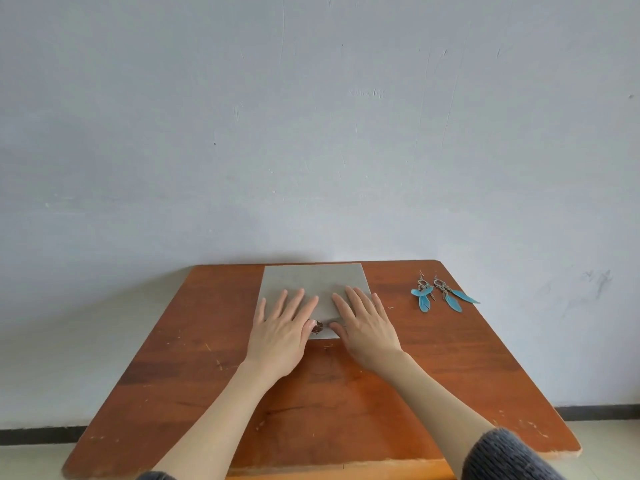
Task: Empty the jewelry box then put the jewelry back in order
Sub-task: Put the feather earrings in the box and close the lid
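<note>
Head view looks down on a reddish-brown wooden worktop (433, 358) pushed against a pale wall (311, 116). At the far middle of the worktop lies a flat grey jewelry box (311, 278), its lid closed, its far edge close to the wall. Both hands lie palm-down on the lid. The left hand (282, 332) has its fingers (294, 301) straight and spread over the near left part of the box, curled round nothing; its thumb touches a small brown clasp (318, 327) at the middle of the box's near edge. The right hand (367, 327) lies likewise flat on the near right part, its fingers (356, 299) straight and gripping nothing, its thumb tip just beside the same clasp. Bare forearms run back to grey knitted sleeves (505, 455) at the bottom edge. To the right of the box, well apart from it, a pair of blue feather earrings (441, 294) with metal hooks lies on the worktop.
</note>
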